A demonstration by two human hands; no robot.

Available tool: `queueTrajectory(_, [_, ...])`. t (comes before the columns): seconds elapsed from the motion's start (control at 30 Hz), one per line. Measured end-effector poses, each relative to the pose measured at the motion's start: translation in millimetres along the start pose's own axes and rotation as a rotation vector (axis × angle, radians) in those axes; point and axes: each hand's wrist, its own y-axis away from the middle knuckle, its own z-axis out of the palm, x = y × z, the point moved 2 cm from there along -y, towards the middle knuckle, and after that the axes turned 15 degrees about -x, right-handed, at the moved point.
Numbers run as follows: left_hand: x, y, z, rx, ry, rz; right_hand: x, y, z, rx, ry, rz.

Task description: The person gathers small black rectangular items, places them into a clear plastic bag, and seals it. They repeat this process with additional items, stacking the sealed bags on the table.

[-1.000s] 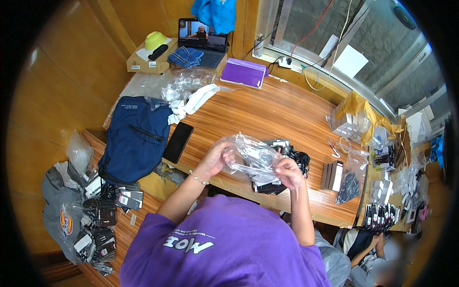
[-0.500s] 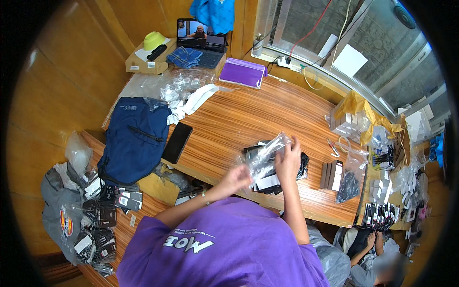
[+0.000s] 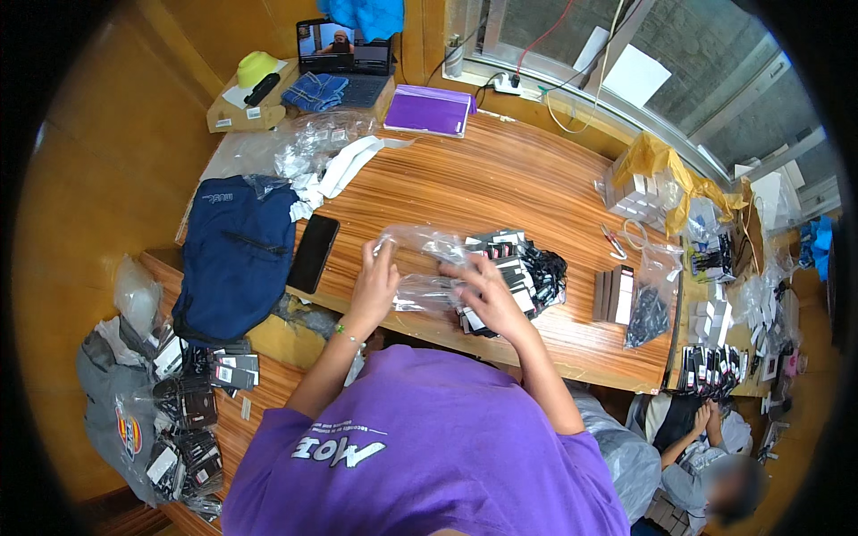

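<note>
A crinkled clear plastic bag (image 3: 420, 239) stretches between my hands above the table's near edge. My left hand (image 3: 375, 284) pinches the bag's left side, fingers closed on it. At the bag's right end is my right hand (image 3: 490, 299), fingers stretched and apart, slightly blurred; whether they touch the film is hard to see. Under and beyond the right hand lies a pile of black-and-white tags (image 3: 511, 268), with a tangle of black cords (image 3: 547, 270) on its right side. My right hand partly covers the pile.
Left are a black phone (image 3: 314, 255), a navy backpack (image 3: 234, 259) and bagged tags (image 3: 192, 402). A purple folder (image 3: 429, 111) and laptop (image 3: 344, 58) sit at the back. Small boxes (image 3: 615, 295) and a bag of black pieces (image 3: 651, 308) stand right. Another person (image 3: 688, 473) sits lower right.
The plastic bag has moved left off the tag pile and is spread wider between my hands. My left hand has moved left and now grips it; the right has shifted left and nearer.
</note>
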Motion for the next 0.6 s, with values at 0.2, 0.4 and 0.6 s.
queueTrajectory(0.2, [-46, 10, 4, -0.043, 0.012, -0.022, 44, 46, -78, 0.439, -0.056, 0.190])
queueTrajectory(0.4, [-48, 16, 12, -0.033, 0.071, -0.028, 81, 59, -85, -0.093, 0.407, 0.268])
queueTrajectory(0.6, [-35, 18, 6, -0.014, 0.178, -0.050, 112, 66, -103, -0.266, 0.699, 0.324])
